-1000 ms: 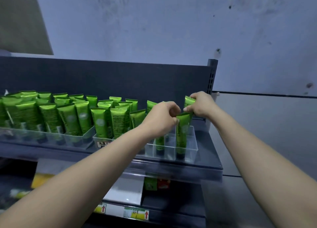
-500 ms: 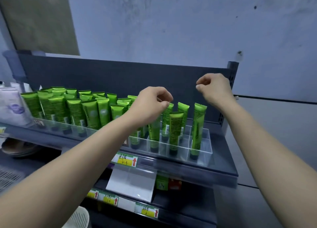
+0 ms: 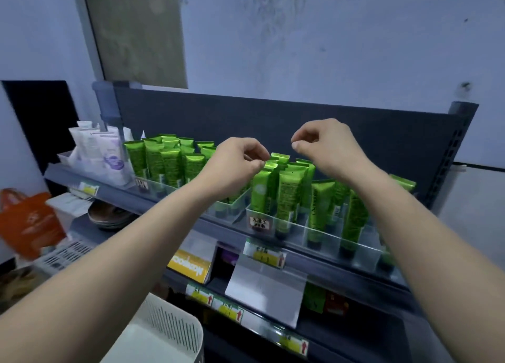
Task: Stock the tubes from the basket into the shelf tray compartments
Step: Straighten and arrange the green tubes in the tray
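Note:
Green tubes (image 3: 289, 193) stand upright in the compartments of a clear shelf tray (image 3: 300, 230); more green tubes (image 3: 164, 163) fill the tray to its left. My left hand (image 3: 235, 163) hovers with curled fingers, its fingertips right beside the top of a front tube (image 3: 261, 190); no grip on it shows. My right hand (image 3: 325, 144) is raised above the tubes, thumb and forefinger close together, holding nothing. The white slotted basket (image 3: 169, 324) is at the bottom edge below my left arm; no tubes show inside it.
White pouches (image 3: 103, 155) stand at the shelf's left end. The dark shelf back panel (image 3: 273, 122) rises behind the tubes, with a post (image 3: 459, 149) on the right. A yellow box (image 3: 188, 264) and price tags (image 3: 226, 308) sit below. An orange bag (image 3: 27, 223) hangs far left.
Both hands let go of the tube set in the right tray and lifted clear of it. The view swung left and down, bringing the basket and white pouches into sight.

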The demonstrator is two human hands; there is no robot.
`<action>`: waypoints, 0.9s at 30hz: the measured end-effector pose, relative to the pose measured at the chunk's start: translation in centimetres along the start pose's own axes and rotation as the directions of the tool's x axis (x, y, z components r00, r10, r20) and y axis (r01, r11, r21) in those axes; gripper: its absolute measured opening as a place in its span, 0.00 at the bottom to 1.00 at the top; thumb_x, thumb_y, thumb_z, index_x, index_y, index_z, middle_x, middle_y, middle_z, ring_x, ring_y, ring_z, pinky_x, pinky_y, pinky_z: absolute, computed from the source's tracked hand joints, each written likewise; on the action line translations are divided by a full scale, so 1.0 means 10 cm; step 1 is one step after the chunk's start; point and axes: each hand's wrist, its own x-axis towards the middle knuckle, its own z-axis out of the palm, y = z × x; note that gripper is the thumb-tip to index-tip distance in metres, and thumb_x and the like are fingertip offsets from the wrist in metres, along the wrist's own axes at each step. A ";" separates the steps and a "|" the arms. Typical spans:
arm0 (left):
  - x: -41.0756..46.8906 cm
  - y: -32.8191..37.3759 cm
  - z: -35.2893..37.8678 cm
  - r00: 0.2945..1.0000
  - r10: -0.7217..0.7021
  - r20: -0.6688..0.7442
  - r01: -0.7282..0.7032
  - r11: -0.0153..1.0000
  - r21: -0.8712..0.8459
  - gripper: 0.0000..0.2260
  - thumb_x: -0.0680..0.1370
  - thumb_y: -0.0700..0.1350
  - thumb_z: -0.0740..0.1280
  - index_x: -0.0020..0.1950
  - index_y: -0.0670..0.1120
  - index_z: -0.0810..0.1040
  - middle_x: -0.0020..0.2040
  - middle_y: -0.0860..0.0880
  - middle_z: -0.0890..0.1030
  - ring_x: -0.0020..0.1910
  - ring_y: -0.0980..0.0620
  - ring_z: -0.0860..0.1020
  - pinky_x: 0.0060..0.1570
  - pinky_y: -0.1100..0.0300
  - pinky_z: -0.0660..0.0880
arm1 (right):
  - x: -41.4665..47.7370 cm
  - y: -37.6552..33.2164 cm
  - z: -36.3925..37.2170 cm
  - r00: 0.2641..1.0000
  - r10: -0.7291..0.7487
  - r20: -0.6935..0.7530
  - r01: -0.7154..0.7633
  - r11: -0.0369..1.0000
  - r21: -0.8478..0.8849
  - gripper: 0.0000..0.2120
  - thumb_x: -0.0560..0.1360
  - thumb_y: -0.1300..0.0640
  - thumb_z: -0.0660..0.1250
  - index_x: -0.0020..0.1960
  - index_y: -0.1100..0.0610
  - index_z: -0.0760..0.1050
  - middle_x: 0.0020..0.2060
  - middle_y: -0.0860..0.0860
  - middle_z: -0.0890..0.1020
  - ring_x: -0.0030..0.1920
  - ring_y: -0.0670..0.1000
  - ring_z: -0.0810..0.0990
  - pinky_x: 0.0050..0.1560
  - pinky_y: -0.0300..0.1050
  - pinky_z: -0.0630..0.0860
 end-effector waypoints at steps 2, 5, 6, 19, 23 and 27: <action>-0.02 -0.15 -0.13 1.000 -0.001 0.005 0.002 1.000 -0.020 0.05 0.75 0.38 0.67 0.45 0.47 0.81 0.35 0.53 0.79 0.33 0.59 0.74 0.30 0.74 0.69 | 0.02 -0.14 0.15 1.000 0.000 0.018 0.000 1.000 -0.015 0.05 0.76 0.57 0.66 0.46 0.53 0.81 0.42 0.46 0.80 0.47 0.46 0.78 0.47 0.39 0.70; -0.06 -0.43 -0.37 1.000 0.003 0.006 -0.003 0.999 -0.033 0.06 0.75 0.38 0.66 0.44 0.47 0.80 0.36 0.53 0.79 0.33 0.59 0.74 0.29 0.74 0.69 | 0.05 -0.42 0.40 0.999 0.003 0.034 -0.002 0.999 -0.034 0.05 0.76 0.57 0.66 0.46 0.53 0.81 0.41 0.46 0.80 0.47 0.47 0.77 0.47 0.38 0.69; -0.08 -0.53 -0.47 1.000 0.007 0.013 -0.006 1.000 -0.028 0.05 0.75 0.38 0.66 0.44 0.47 0.80 0.37 0.52 0.79 0.33 0.59 0.74 0.29 0.74 0.69 | 0.07 -0.53 0.50 0.999 0.005 0.035 -0.004 0.999 -0.039 0.05 0.76 0.57 0.66 0.46 0.53 0.81 0.42 0.46 0.80 0.47 0.47 0.77 0.47 0.38 0.69; -0.21 -2.05 -2.02 0.999 -0.041 0.005 0.041 0.999 -0.005 0.06 0.74 0.36 0.67 0.44 0.46 0.80 0.37 0.53 0.79 0.35 0.61 0.74 0.34 0.74 0.70 | 0.34 -1.93 1.82 0.993 0.108 0.056 -0.101 0.989 -0.109 0.06 0.76 0.57 0.66 0.49 0.55 0.82 0.46 0.51 0.83 0.45 0.51 0.79 0.47 0.41 0.72; -0.29 -2.45 -2.33 0.996 -0.081 0.033 0.083 0.995 -0.056 0.06 0.74 0.35 0.67 0.45 0.44 0.80 0.37 0.53 0.78 0.35 0.61 0.73 0.38 0.71 0.70 | 0.39 -2.20 2.18 0.985 0.155 0.073 -0.143 0.980 -0.140 0.07 0.76 0.56 0.66 0.51 0.56 0.81 0.47 0.53 0.83 0.44 0.53 0.80 0.44 0.40 0.71; -0.39 -2.66 -2.58 0.995 -0.094 0.028 0.096 0.992 -0.078 0.05 0.75 0.35 0.67 0.46 0.44 0.80 0.37 0.55 0.77 0.34 0.63 0.72 0.35 0.74 0.68 | 0.48 -2.37 2.42 0.983 0.154 0.099 -0.134 0.974 -0.180 0.08 0.76 0.56 0.66 0.51 0.57 0.81 0.47 0.54 0.84 0.43 0.51 0.78 0.46 0.40 0.71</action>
